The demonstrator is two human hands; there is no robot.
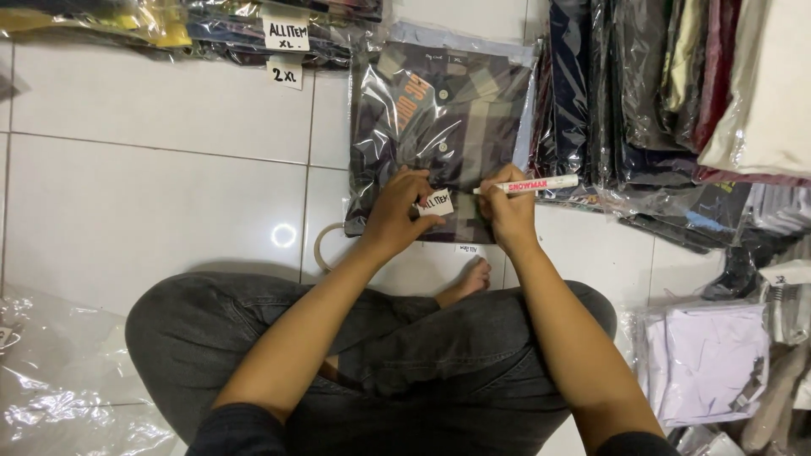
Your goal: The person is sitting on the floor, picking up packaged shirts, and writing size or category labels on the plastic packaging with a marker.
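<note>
A folded dark shirt in a clear plastic bag [439, 110] lies on the white tiled floor in front of my crossed legs. My left hand [395, 211] presses a small white paper label [437, 203] onto the bag's lower part. My right hand [509, 211] grips a white marker pen [532, 184], which lies level with its tip pointing left toward the label. Another small white label [467, 250] lies on the floor just below the bag, near my bare foot [473, 277].
Stacks of bagged clothes [667, 93] stand on the right, and more bagged garments with white size tags [285, 34] line the top left. A tape roll [325, 245] peeks out beside the bag. White bagged items [705, 359] lie lower right, loose plastic [59, 371] lower left.
</note>
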